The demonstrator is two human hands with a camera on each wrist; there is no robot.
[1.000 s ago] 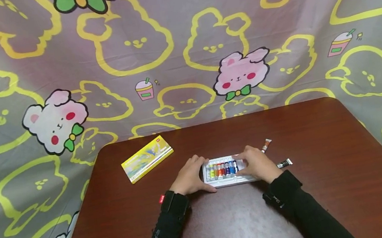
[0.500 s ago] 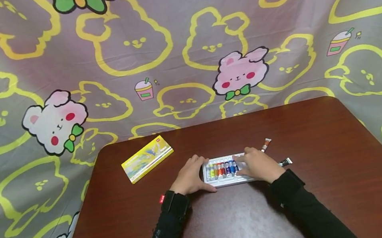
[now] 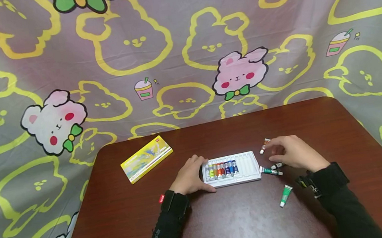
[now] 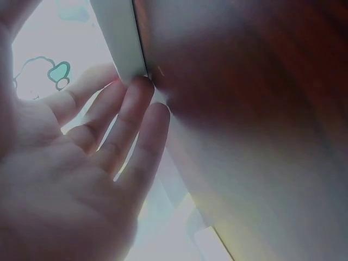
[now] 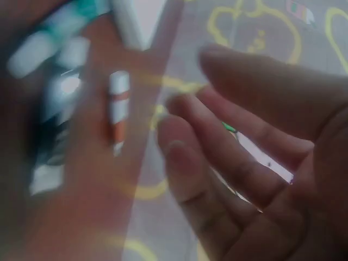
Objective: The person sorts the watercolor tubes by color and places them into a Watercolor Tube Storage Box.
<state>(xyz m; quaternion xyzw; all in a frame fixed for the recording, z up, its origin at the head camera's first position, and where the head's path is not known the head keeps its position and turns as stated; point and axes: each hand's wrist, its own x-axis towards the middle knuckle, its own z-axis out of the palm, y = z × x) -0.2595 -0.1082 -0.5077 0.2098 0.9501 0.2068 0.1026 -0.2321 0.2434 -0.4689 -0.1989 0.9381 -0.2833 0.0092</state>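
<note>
A white plastic tray (image 3: 248, 167) lies on the table, a row of paint tubes (image 3: 221, 170) filling its left part. My left hand (image 3: 190, 176) holds the tray's left end, thumb along the near edge and fingers at the far corner. In the left wrist view its fingertips touch the tray wall (image 4: 120, 41). My right hand (image 3: 295, 153) hovers right of the tray with bent, parted fingers and nothing between them. Around it lie a brown tube (image 3: 264, 147), a dark green tube (image 3: 272, 171), a partly hidden black tube (image 3: 276, 166) and a light green tube (image 3: 286, 195).
A yellow paint box (image 3: 147, 159) lies at the back left of the brown table (image 3: 227, 227). Behind the table hangs a patterned cloth (image 3: 173, 37). The right wrist view is blurred.
My right hand has left the tray and moved right. Dark green and light green tubes now show on the table where it and its sleeve were. The left hand keeps its place.
</note>
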